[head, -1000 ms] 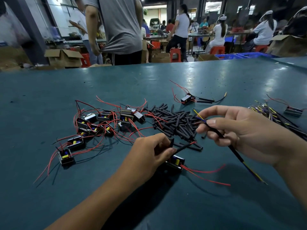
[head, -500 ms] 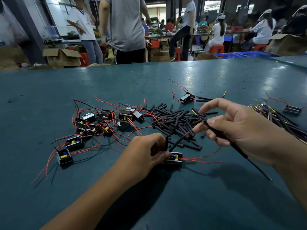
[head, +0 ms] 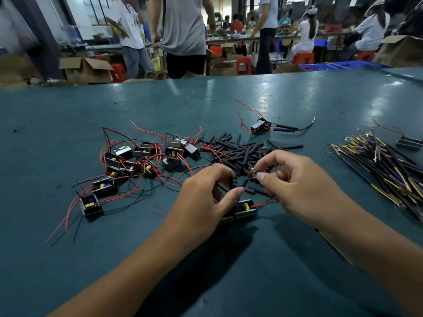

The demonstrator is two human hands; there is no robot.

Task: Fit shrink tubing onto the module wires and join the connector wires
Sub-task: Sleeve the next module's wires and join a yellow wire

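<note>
A small black module [head: 245,210] with a yellow part and red wires lies on the green table [head: 68,259] between my hands. My left hand [head: 203,200] curls around black shrink tubes on the module's wires, thumb and fingers pinching them just above it. My right hand [head: 295,181] pinches the stripped tip of a connector wire [head: 253,172] between thumb and forefinger, close to the tube ends. The rest of that black and yellow wire [head: 332,244] trails under my right forearm. A loose pile of black shrink tubing [head: 238,152] lies just beyond my hands.
Several modules with red wires [head: 142,161] lie heaped at the left. One module with tubing fitted and a connector wire attached [head: 261,126] sits behind the pile. A bundle of black, yellow and purple connector wires [head: 384,165] lies at the right. People stand and sit beyond the table.
My right hand has moved left and closer to my left hand, bringing the connector wire's tip to the tubes. The left hand still holds the tubes above the module.
</note>
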